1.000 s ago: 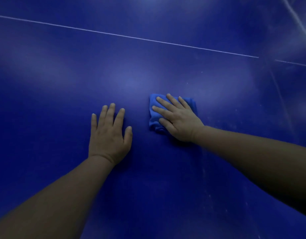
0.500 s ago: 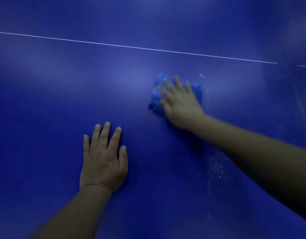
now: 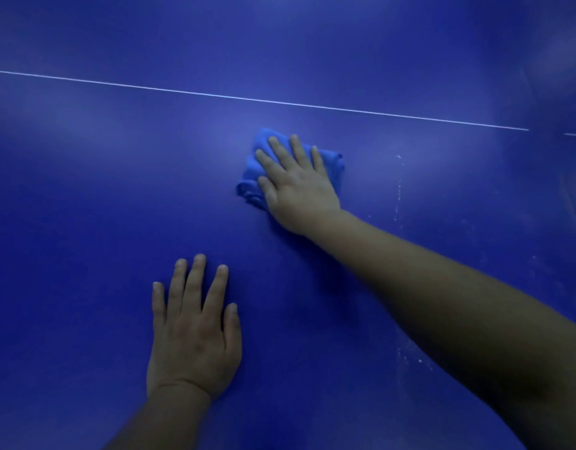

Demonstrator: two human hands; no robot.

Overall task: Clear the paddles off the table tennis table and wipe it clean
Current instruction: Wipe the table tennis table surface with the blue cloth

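Your right hand [image 3: 298, 186] lies flat on the cloth [image 3: 252, 186], fingers straight and slightly spread, pressing it down onto the table [image 3: 85, 196] rather than curling round it. The cloth is a bright blue, a shade lighter than the deep blue tabletop, soft and bunched, with rumpled folds showing at its left edge beside your thumb and a corner sticking out past your little finger on the right. It sits a little short of the white line [image 3: 215, 95], which runs thin and straight across the surface from the left edge toward the right, with a small break near the right edge.

Your left hand [image 3: 194, 332] is down on the bare table nearer to you and to the left, palm flat, all five fingers extended and holding nothing. It is well apart from the cloth.

To the right of the cloth, pale specks [image 3: 398, 186] are scattered over the blue, with more lower down beside your right forearm.

The count: one cloth, one white line, two hands, both flat on the one table. The light is dim, with soft pale reflections on the surface.
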